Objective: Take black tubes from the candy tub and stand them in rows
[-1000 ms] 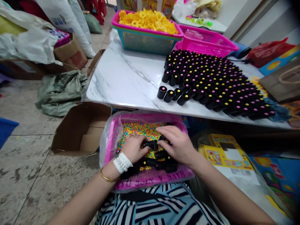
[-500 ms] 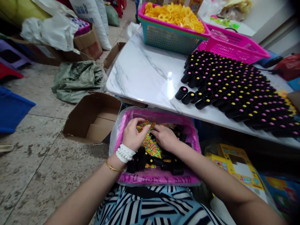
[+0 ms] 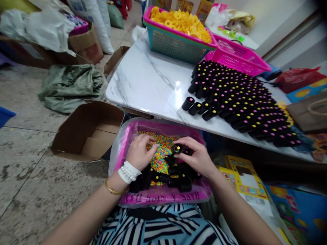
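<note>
A pink basket (image 3: 122, 149) lined with clear plastic sits in front of my body, with small colourful beads (image 3: 160, 156) and several black tubes (image 3: 182, 182) inside. My right hand (image 3: 195, 154) grips a black tube (image 3: 177, 148) with a yellow dot in its end, over the basket's right half. On the left side of the beads rests my left hand (image 3: 141, 151), fingers curved and apart from the thumb, with nothing visible between them. Many black tubes (image 3: 237, 102) with pink or yellow dots stand packed on the white marbled table (image 3: 143, 85).
At the table's back are a basket (image 3: 176, 42) of yellow rings and an empty pink basket (image 3: 242, 56). An open cardboard box (image 3: 89, 132) stands left of the bead basket. Yellow printed boxes (image 3: 240, 177) lie below the table at right.
My right hand has moved right, away from the left hand, and now holds a black tube up. My left hand has opened slightly over the beads. The whole view has shifted a little.
</note>
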`<act>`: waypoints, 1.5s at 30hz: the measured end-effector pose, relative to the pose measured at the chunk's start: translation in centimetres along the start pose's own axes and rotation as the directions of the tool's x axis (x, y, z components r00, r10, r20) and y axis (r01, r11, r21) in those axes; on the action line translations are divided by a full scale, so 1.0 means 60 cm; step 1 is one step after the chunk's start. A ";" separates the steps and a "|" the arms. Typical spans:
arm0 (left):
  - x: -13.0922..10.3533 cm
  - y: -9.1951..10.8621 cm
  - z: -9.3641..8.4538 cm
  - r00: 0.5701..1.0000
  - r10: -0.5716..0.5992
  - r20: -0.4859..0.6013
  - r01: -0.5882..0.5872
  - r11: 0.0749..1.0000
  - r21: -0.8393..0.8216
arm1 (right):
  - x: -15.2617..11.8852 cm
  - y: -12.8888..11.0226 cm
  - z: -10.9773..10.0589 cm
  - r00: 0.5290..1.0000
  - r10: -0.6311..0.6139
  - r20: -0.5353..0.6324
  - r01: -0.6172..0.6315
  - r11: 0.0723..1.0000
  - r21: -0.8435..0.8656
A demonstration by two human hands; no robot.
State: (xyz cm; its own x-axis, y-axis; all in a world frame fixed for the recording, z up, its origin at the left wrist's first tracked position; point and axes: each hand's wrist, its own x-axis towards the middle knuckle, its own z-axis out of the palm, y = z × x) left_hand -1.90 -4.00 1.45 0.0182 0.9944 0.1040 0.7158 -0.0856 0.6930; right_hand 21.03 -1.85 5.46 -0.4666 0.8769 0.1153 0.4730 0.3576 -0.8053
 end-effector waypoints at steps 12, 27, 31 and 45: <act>-0.040 0.015 -0.033 0.952 0.038 0.304 -0.100 0.976 0.191 | 0.020 0.037 -0.139 0.722 -0.117 -0.682 -0.299 0.836 -0.459; -0.080 0.041 -0.053 0.846 0.071 0.528 -0.235 0.939 0.250 | -0.053 -0.005 0.019 0.999 -0.037 0.039 0.053 0.809 -0.586; -0.067 0.044 -0.039 0.866 0.097 0.491 -0.247 0.936 0.251 | -0.022 0.007 0.065 0.932 0.068 0.357 0.208 0.705 -0.678; -0.077 0.002 -0.027 0.886 0.081 0.457 -0.212 0.946 0.244 | 0.023 0.030 0.071 0.852 -0.088 0.517 0.296 0.895 -0.335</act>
State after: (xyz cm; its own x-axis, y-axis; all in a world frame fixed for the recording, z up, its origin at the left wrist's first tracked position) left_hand -3.06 -8.68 2.22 0.3932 0.9020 -0.1781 0.8436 -0.2769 0.4600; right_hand 18.06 -1.39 1.70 -0.8251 0.5495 -0.1312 0.5355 0.6869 -0.4913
